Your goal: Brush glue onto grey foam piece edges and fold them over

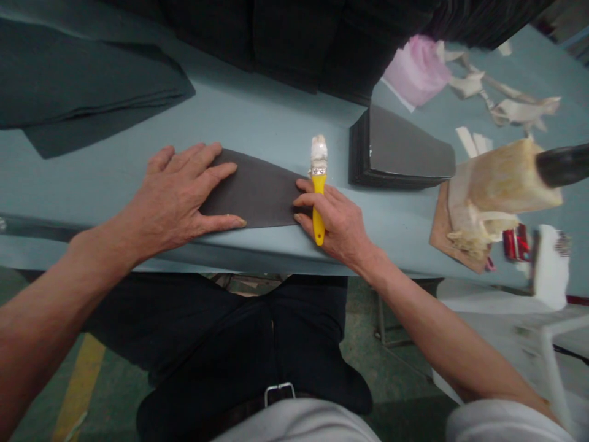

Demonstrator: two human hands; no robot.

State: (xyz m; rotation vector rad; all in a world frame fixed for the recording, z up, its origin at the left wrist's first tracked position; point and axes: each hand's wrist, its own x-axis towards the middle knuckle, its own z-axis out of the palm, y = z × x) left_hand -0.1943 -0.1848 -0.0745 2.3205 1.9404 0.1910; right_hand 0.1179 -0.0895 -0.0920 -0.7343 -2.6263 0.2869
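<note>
A dark grey tapered sheet [257, 190] lies flat on the light blue table [257, 116]. My left hand [179, 196] rests on its left end, fingers stretched out flat and pressing it down. My right hand [334, 221] sits at the sheet's right end, its fingertips touching the edge. That hand holds a yellow-handled brush [318, 184], whose white glue-caked bristles point away from me.
A stack of similar dark pieces [398, 153] stands to the right of the brush. A glue-crusted container [499, 184] with a black handle sits on brown card at the far right. Dark cloth [83, 86] lies at back left, pink material [416, 67] and scraps at back right.
</note>
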